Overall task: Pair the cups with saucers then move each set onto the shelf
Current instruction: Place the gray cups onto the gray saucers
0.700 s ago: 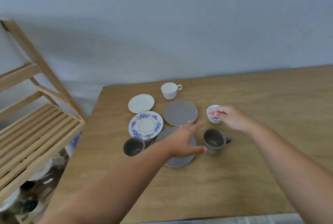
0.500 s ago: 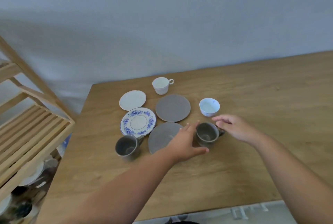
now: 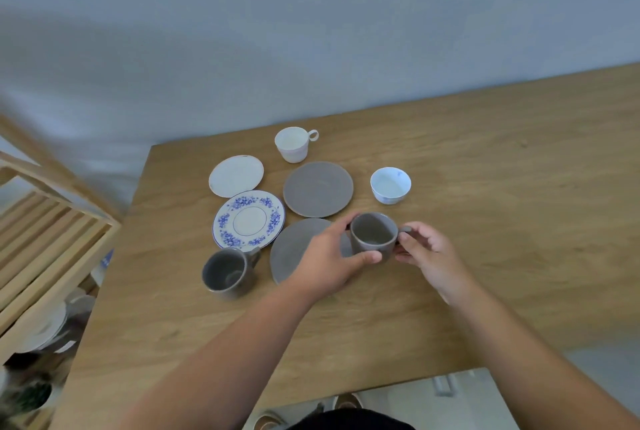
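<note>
A grey cup is held between both hands at the right edge of a grey saucer. My left hand wraps its left side, thumb under the front. My right hand pinches the handle on its right. I cannot tell whether the cup touches the table. A second grey cup stands left of that saucer. Behind lie a blue-flowered saucer, a second grey saucer, a white saucer, a white cup and a small blue-white cup.
The wooden table ends at a near edge just in front of me. A slatted wooden shelf stands off its left side, with white dishes on a lower level. A grey wall rises behind.
My right hand left the blue-white cup and came back to the grey cup's handle. My left hand slid from the grey saucer onto that cup. The camera tilted down.
</note>
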Available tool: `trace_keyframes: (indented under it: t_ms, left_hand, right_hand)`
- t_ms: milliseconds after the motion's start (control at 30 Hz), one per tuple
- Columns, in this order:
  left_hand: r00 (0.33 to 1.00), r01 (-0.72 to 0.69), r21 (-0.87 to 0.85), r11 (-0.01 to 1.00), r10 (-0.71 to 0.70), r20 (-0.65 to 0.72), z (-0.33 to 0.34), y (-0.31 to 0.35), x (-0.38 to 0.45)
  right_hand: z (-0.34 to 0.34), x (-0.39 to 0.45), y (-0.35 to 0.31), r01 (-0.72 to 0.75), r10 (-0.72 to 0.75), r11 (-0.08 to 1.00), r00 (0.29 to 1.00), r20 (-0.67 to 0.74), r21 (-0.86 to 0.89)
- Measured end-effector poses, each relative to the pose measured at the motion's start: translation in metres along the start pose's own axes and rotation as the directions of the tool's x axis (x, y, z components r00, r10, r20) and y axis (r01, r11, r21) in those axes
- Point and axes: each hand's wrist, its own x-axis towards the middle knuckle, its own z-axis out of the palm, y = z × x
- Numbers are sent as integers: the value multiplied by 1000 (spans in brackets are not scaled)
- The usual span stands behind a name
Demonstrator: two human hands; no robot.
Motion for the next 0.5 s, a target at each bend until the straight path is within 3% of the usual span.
trace_keyframes:
  t_ms: [233, 500]
  left_hand:
    - [988, 151, 11, 988, -151, -7, -66, -25, -20]
    - [985, 173, 88, 981, -169, -42, -73, -32, -25]
  right_hand:
    - [66, 23, -7, 36, -15, 994, 982, 190, -104]
    - [88, 29, -3, 46, 0, 970, 982, 188, -241]
